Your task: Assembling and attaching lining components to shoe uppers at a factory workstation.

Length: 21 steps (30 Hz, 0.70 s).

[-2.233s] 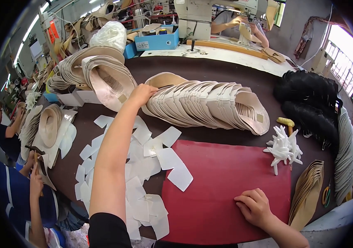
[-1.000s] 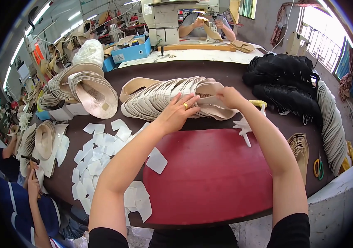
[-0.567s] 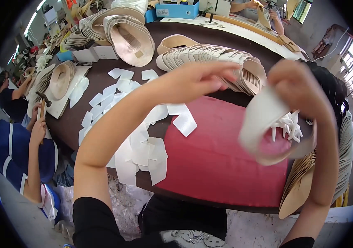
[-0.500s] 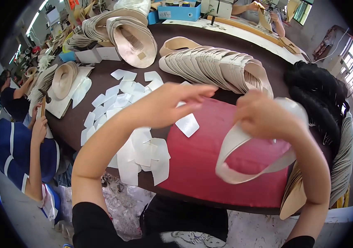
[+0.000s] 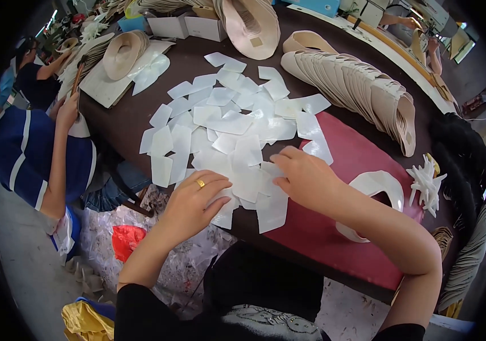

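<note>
Thin white curved-edged pieces (image 5: 234, 122) lie in a loose, overlapping pile before me. At the pile's near edge my left hand (image 5: 200, 202), with a ring on one finger, rests on the pieces, its thumb apart from its fingers. My right hand (image 5: 305, 179) reaches over the pile's right side, fingers bent, with a gap between thumb and fingers; I make out nothing held. Beyond that forearm, a pale loop-shaped shoe upper (image 5: 376, 184) lies on the red mat (image 5: 317, 241), partly hidden by the arm.
A long row of nested beige shoe uppers (image 5: 356, 91) stands at the back right. White strips (image 5: 425, 184) are bunched by the mat's right edge, beside a black fluffy heap (image 5: 464, 165). At left, a person in a blue top (image 5: 41, 150) holds a tool.
My right hand has let go of the shoe upper, now on the mat, and moved left to the white pieces. My left hand has come down onto the pile's near edge. The view has shifted.
</note>
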{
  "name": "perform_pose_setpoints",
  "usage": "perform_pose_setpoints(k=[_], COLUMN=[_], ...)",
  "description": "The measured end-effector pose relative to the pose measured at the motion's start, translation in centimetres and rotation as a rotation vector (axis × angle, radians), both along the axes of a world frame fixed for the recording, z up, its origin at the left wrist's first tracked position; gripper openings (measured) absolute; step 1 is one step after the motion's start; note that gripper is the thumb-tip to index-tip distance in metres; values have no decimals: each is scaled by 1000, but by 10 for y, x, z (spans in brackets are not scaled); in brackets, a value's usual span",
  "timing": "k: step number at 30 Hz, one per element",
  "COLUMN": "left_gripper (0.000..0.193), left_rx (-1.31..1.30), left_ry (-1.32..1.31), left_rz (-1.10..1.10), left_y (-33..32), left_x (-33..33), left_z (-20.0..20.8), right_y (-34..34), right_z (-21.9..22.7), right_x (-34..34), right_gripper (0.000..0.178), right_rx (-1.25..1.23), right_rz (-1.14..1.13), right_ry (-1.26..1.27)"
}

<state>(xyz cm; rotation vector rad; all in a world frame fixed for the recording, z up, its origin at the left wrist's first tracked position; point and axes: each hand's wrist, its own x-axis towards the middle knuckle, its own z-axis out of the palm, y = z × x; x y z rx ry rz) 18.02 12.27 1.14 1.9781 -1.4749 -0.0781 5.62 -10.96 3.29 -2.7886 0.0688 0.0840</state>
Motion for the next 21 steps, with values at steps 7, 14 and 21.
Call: perform_pose_setpoints(k=[7,14,21], left_gripper=[38,37,42], left_rx=[110,95,78], left_ry=[-153,-306,-310], left_rz=[-78,-78,-25], left_y=[-18,-18,-5], left_x=[17,20,21], left_z=[-10,-21,-24], right_y=[14,33,29], right_z=[-8,42,106], right_x=[11,-22,-93], right_gripper=[11,8,10], right_rx=[-176,81,257], right_rz=[-47,-172,-420], right_ry=[-155,-106,-315])
